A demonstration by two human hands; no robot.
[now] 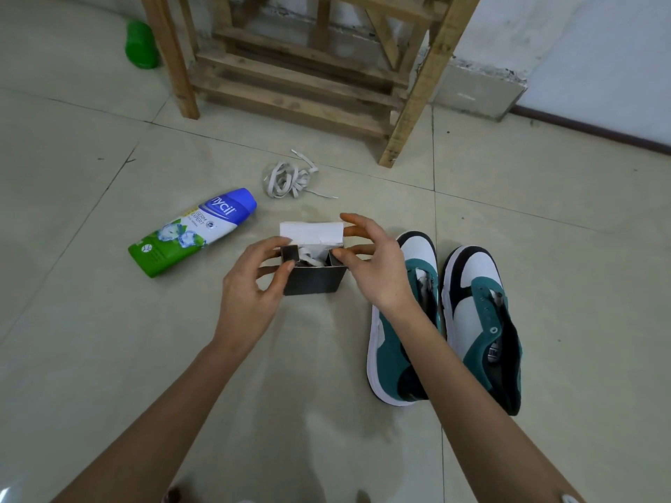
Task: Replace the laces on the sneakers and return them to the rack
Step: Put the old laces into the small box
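Forearms reach to mid-frame, where left hand (250,285) and right hand (374,270) each pinch a flap of the small black cardboard box (314,281), apparently spreading it to free the pale coiled lace (308,257), while the unlaced teal-and-white sneakers (472,321) wait lower right, below the wooden rack (290,85).

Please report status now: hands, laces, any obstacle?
Left hand and right hand hold black box, flap open. Sneakers unlaced on floor. Loose laces ahead, not in the way.
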